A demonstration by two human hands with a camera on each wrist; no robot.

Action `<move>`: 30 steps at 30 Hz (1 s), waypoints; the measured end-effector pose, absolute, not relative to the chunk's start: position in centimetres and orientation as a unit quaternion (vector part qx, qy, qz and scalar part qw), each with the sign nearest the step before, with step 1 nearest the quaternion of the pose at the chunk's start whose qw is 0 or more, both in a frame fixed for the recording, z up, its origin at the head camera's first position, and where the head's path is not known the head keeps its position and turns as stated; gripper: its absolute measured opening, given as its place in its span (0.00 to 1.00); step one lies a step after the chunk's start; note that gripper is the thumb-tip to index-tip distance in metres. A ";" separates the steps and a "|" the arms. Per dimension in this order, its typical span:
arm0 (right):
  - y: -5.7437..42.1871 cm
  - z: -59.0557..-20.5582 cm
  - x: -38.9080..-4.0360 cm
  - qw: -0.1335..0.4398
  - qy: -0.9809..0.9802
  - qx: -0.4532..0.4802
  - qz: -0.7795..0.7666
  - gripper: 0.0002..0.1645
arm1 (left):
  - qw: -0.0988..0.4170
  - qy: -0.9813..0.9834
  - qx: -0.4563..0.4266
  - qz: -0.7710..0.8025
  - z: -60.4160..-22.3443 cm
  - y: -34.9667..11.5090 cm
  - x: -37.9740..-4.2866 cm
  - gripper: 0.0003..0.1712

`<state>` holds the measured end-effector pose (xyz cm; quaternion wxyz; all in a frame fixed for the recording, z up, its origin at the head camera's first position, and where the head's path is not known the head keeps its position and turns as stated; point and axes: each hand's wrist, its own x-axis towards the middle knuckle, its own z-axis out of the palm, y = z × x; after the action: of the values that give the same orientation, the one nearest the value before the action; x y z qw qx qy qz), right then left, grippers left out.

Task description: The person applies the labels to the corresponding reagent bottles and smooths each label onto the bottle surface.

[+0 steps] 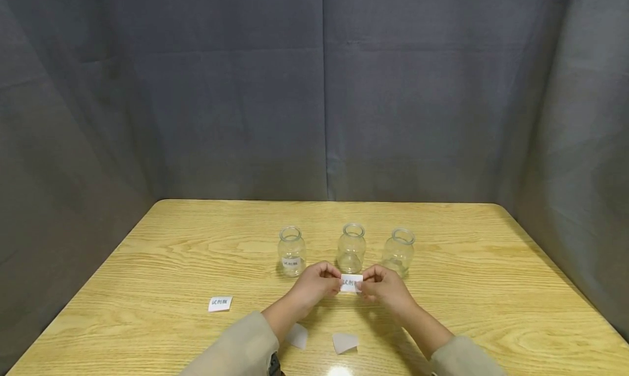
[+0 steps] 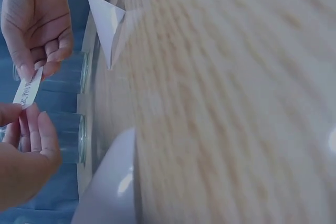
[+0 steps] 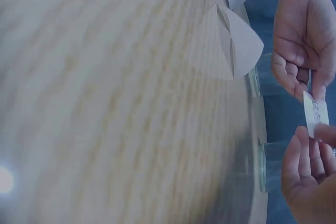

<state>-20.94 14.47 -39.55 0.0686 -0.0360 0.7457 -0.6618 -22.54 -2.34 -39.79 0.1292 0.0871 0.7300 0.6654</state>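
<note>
Between my two hands, a white label [image 1: 351, 282] with printed dark characters is held by its short ends. My left hand [image 1: 318, 282] pinches its left end between thumb and fingers. On the other end, my right hand [image 1: 385, 286] has the same kind of pinch, its thumb over part of the print. Just behind the label in the head view stands a clear glass jar [image 1: 351, 250] without a lid. The right wrist view shows the label [image 3: 315, 115] edge-on between the fingertips of both hands.
To the left, another glass jar [image 1: 292, 248] bears a similar label low on its front. A third jar [image 1: 399, 250] stands behind my right hand. One printed label [image 1: 220, 303] lies at the table's left. Two blank curled paper pieces [image 1: 345, 342] [image 1: 297, 336] lie near the front.
</note>
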 end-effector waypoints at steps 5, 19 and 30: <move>14.0 -39.8 -21.3 0.028 0.761 -0.005 -0.649 0.05 | 0.120 0.744 0.072 0.653 -39.7 -1.8 -23.0 0.06; 13.4 -40.4 -22.9 -0.032 0.813 0.016 -0.581 0.05 | 0.062 0.755 0.045 0.651 -40.3 -0.8 -24.6 0.05; 13.3 -40.1 -23.7 -0.044 0.828 0.047 -0.557 0.05 | 0.042 0.784 0.035 0.619 -40.2 -0.4 -25.3 0.04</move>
<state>-23.68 13.26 -40.14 -0.0445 0.0468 0.8281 -0.5568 -25.28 -0.39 -40.16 0.0423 0.0347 0.7838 0.6186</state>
